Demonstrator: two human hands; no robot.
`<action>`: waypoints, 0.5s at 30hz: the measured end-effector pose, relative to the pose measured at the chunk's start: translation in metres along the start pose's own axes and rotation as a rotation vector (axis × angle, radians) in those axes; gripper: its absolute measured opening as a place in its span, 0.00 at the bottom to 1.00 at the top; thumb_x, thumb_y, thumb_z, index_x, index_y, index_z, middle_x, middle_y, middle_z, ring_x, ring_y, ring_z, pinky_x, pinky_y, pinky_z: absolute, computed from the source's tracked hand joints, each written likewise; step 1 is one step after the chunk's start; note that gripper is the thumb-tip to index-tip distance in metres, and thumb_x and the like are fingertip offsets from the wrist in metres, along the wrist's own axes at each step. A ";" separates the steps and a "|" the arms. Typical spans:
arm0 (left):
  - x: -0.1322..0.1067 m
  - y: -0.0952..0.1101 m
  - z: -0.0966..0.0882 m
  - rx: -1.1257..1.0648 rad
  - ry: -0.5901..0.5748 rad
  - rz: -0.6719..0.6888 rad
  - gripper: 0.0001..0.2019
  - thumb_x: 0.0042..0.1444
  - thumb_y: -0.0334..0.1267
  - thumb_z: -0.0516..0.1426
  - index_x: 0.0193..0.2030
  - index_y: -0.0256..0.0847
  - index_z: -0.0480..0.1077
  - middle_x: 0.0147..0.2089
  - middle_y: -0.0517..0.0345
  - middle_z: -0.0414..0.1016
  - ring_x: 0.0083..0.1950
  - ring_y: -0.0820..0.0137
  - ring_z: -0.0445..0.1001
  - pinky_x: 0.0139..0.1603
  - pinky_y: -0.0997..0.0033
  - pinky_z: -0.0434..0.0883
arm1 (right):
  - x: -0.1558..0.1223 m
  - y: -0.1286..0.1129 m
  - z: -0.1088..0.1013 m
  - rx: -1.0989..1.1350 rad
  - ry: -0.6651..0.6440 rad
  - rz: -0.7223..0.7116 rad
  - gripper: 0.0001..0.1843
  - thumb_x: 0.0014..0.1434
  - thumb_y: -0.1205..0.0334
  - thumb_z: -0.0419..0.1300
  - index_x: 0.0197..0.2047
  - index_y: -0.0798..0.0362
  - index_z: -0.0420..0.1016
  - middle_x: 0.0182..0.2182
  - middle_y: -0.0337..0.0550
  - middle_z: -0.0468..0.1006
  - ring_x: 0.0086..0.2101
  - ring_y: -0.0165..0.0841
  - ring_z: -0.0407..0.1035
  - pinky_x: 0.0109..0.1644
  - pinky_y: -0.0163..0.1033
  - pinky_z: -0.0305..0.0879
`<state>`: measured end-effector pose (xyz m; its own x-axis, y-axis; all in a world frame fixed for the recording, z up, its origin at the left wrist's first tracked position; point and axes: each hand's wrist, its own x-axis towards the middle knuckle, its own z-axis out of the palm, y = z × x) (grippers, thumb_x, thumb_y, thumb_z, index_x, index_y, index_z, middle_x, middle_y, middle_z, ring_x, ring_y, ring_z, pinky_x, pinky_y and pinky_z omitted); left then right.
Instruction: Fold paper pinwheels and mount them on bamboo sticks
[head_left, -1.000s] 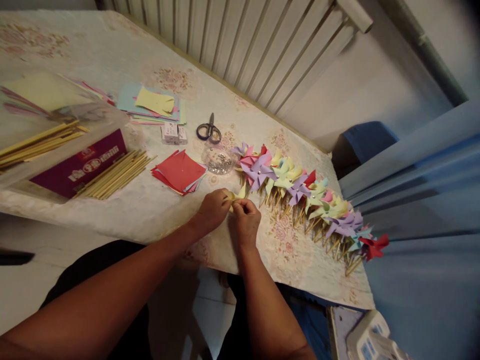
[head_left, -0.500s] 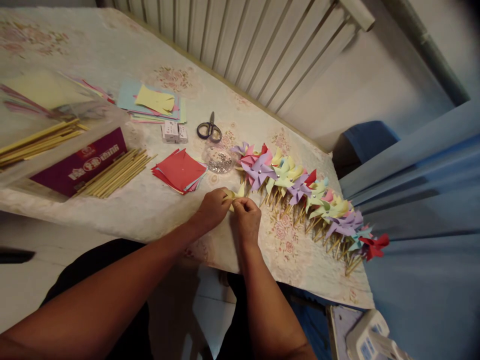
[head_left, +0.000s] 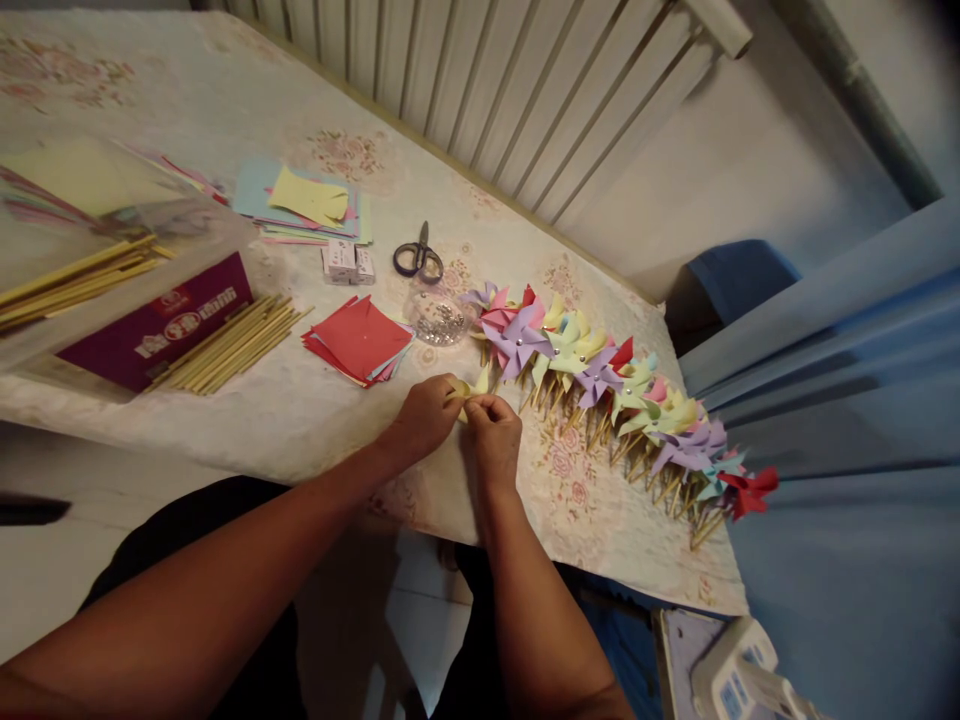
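Note:
My left hand [head_left: 421, 418] and my right hand [head_left: 494, 436] meet near the table's front edge. Both pinch a small pale yellow folded paper piece [head_left: 471, 389] between the fingertips. Just beyond them a long row of finished paper pinwheels [head_left: 600, 375] on wooden sticks runs to the right along the table. A stack of red paper squares [head_left: 358, 341] lies left of my hands. A clear dish of small silvery pins [head_left: 439, 320] sits behind the yellow piece.
Scissors [head_left: 417, 258], a small white box [head_left: 347, 264], mixed coloured paper sheets [head_left: 307, 205], loose wooden sticks [head_left: 229, 346] and a purple box [head_left: 154, 322] lie on the flowered tablecloth [head_left: 300, 410]. A radiator [head_left: 480, 90] runs behind the table. Blue fabric [head_left: 840, 420] hangs at right.

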<state>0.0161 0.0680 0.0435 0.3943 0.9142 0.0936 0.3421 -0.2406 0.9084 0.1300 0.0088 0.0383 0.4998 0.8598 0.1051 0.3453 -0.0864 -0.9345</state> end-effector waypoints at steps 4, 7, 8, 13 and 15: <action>0.001 0.001 -0.001 -0.017 -0.002 0.027 0.08 0.52 0.30 0.52 0.23 0.41 0.61 0.25 0.62 0.66 0.30 0.71 0.64 0.33 0.70 0.60 | 0.004 -0.001 -0.007 -0.212 0.016 -0.322 0.09 0.58 0.59 0.59 0.27 0.51 0.75 0.29 0.40 0.76 0.35 0.35 0.67 0.46 0.41 0.62; 0.000 0.002 -0.001 -0.024 0.004 0.039 0.09 0.52 0.31 0.52 0.23 0.41 0.60 0.25 0.62 0.65 0.30 0.71 0.64 0.34 0.70 0.60 | 0.003 -0.002 -0.007 -0.241 0.039 -0.360 0.10 0.58 0.59 0.59 0.27 0.50 0.75 0.29 0.41 0.76 0.36 0.36 0.67 0.47 0.42 0.62; 0.000 0.002 -0.002 -0.027 0.005 0.034 0.09 0.53 0.31 0.51 0.23 0.41 0.60 0.25 0.62 0.65 0.30 0.71 0.64 0.34 0.70 0.60 | 0.003 -0.003 -0.006 -0.193 0.046 -0.288 0.10 0.58 0.59 0.59 0.27 0.51 0.75 0.28 0.40 0.75 0.35 0.35 0.67 0.45 0.41 0.62; -0.001 0.001 0.000 -0.026 -0.004 -0.015 0.07 0.52 0.31 0.52 0.24 0.41 0.62 0.25 0.62 0.65 0.29 0.71 0.64 0.32 0.70 0.60 | -0.003 -0.007 0.000 0.088 -0.014 0.109 0.11 0.52 0.54 0.61 0.29 0.54 0.75 0.24 0.34 0.72 0.28 0.31 0.63 0.36 0.36 0.61; -0.001 0.001 0.000 -0.033 0.003 -0.014 0.07 0.52 0.31 0.52 0.23 0.41 0.61 0.24 0.62 0.65 0.29 0.71 0.64 0.32 0.70 0.60 | -0.004 -0.008 0.001 0.084 0.006 0.107 0.11 0.51 0.55 0.62 0.29 0.54 0.76 0.24 0.34 0.71 0.28 0.30 0.62 0.36 0.36 0.60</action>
<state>0.0165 0.0669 0.0447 0.3874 0.9182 0.0823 0.3190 -0.2173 0.9225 0.1248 0.0066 0.0457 0.5348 0.8450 0.0055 0.2223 -0.1345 -0.9657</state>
